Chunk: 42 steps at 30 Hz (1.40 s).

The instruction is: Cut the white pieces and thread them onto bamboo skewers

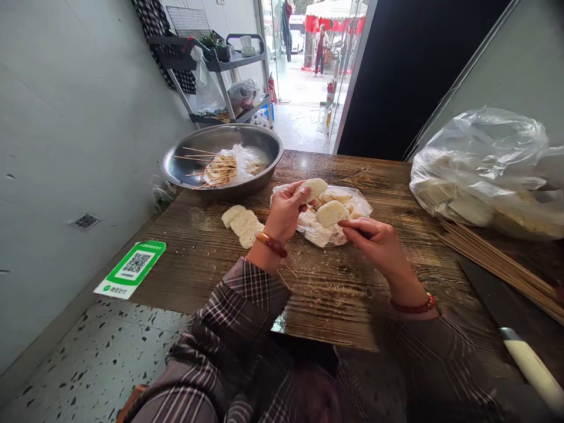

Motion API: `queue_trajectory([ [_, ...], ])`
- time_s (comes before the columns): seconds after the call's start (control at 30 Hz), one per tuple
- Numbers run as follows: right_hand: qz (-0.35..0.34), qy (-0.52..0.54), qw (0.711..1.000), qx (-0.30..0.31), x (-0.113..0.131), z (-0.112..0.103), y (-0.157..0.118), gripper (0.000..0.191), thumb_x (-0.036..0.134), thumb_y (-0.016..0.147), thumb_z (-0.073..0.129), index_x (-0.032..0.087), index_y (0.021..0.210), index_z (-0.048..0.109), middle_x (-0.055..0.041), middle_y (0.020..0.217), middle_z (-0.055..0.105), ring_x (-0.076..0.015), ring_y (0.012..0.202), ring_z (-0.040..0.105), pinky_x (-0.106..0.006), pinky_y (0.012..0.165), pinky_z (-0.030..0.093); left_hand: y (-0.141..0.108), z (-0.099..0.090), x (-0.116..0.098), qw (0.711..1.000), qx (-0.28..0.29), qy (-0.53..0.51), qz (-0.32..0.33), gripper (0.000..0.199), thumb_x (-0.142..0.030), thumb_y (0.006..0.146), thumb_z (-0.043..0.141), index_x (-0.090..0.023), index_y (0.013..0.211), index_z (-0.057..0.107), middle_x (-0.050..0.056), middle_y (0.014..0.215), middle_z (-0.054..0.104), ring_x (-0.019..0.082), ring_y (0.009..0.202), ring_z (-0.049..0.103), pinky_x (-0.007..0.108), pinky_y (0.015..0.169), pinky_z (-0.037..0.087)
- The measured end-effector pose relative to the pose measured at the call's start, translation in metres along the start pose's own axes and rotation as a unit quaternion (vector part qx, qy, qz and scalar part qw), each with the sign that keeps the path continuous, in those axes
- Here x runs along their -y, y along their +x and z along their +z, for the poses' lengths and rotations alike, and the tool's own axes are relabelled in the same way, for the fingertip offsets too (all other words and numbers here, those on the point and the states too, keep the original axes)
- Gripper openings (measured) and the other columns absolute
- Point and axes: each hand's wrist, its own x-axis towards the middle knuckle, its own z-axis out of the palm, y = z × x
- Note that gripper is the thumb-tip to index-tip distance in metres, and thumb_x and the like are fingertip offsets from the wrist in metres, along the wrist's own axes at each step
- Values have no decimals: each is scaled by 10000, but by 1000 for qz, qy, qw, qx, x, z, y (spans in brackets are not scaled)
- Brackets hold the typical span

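Observation:
My left hand (285, 211) is raised over the table, fingers closed on a pale bread slice (315, 188). Thumb and fingertips of my right hand (372, 238) pinch the edge of another oval bread slice (331, 214). Beneath both hands lies a clear plastic bag (362, 202) with more slices and pieces on it. To the left, several loose bread slices (244, 225) overlap on the wood. A few thin sticks (288, 269) show beside my left wrist. Whether either hand also holds a stick is hidden.
A steel basin (264, 138) at the back left holds skewered slices (220, 169) and plastic. On the right are a stuffed plastic bag (480, 158), a bundle of bamboo skewers (497, 261) and a knife (529, 364). A green QR card (132, 268) lies at the table's left edge.

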Motion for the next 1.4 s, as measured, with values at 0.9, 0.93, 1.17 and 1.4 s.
queue_trajectory([
  [0.9, -11, -15, 999, -42, -8, 5, 0, 146, 282, 845, 709, 237, 911, 830, -59, 942, 814, -236, 880, 749, -377, 843, 573, -12, 14, 15, 1000, 5, 16, 19, 415, -382, 603, 904, -139, 911, 769, 33, 838, 728, 97, 681, 564, 207, 561, 402],
  [0.93, -6, -10, 999, -44, -9, 6, 0, 143, 281, 841, 712, 236, 908, 830, -60, 941, 815, -236, 881, 749, -377, 847, 573, -12, 15, 15, 1000, 7, 8, 16, 420, -386, 602, 904, -140, 912, 765, 34, 845, 730, 106, 697, 579, 214, 578, 422],
  [1.17, 36, 40, 997, -58, -7, 8, 1, 156, 319, 799, 744, 236, 899, 832, -67, 952, 816, -239, 876, 748, -377, 813, 584, -11, 12, 12, 997, 20, -66, -27, 516, -408, 635, 902, -153, 1047, 723, 54, 946, 740, 156, 839, 666, 279, 753, 526],
  [1.4, 41, 28, 997, -63, -4, 9, -1, 155, 340, 790, 754, 242, 882, 831, -62, 931, 813, -232, 831, 738, -384, 777, 590, -13, 13, 8, 985, 82, -130, -80, 560, -557, 635, 879, -126, 950, 711, 95, 947, 746, 224, 904, 709, 317, 770, 574],
])
